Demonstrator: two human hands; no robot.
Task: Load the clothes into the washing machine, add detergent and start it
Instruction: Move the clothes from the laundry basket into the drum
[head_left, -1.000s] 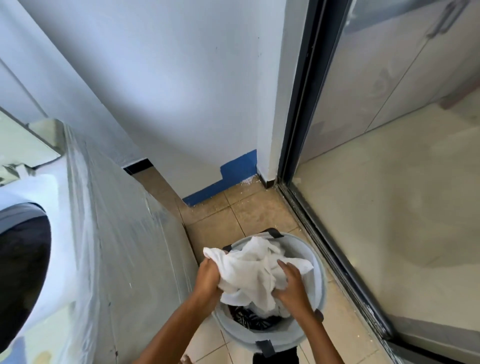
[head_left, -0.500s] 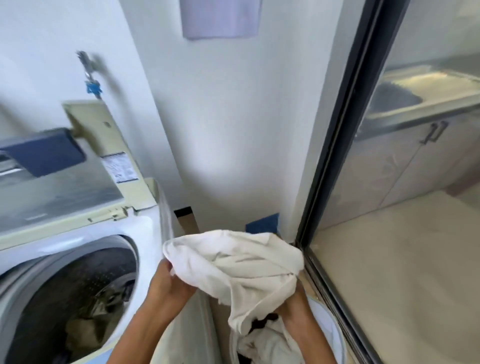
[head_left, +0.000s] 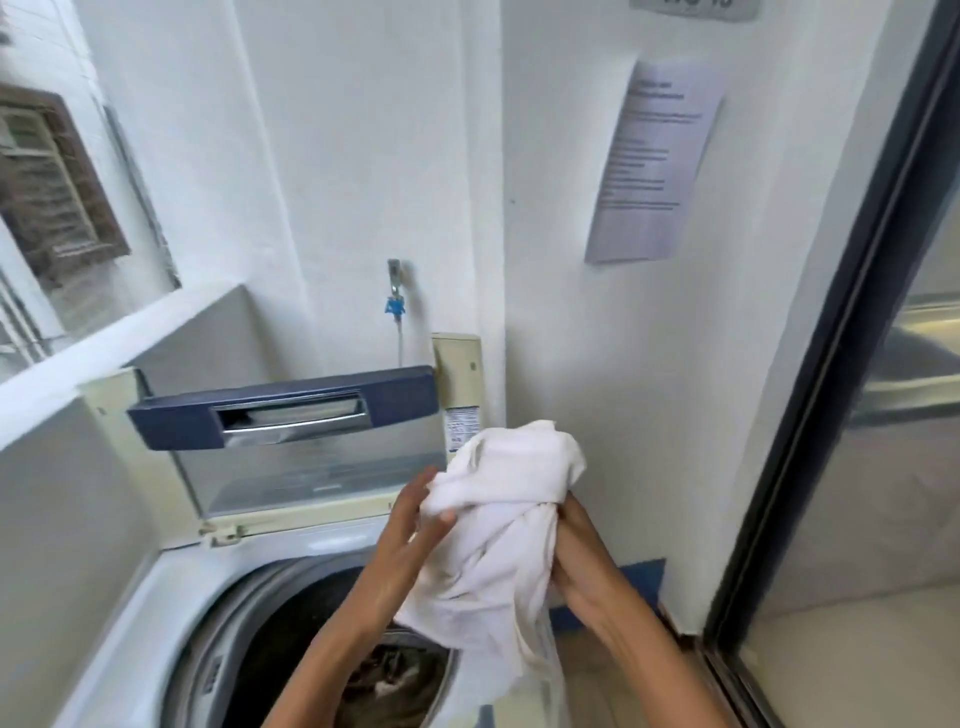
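Note:
A bundled white garment (head_left: 501, 540) hangs in the air above the right rim of the top-loading washing machine (head_left: 171, 582). My left hand (head_left: 415, 525) holds its left side, thumb pinching the cloth. My right hand (head_left: 576, 551) grips the bunched cloth on the right. The machine's lid (head_left: 291, 426) stands raised against the wall. Its drum (head_left: 384, 675) is uncovered, with darker clothes lying inside below my left forearm. The laundry basket is out of view.
A water tap (head_left: 396, 291) with a blue tag sticks out of the white wall behind the lid. A printed notice (head_left: 654, 161) is taped to the wall. A dark-framed sliding glass door (head_left: 831, 364) runs along the right. A concrete ledge (head_left: 104, 343) is at left.
Both hands have lifted the white garment out of the basket on the floor and carried it up and left to the washer's opening. The view has swung up from the floor.

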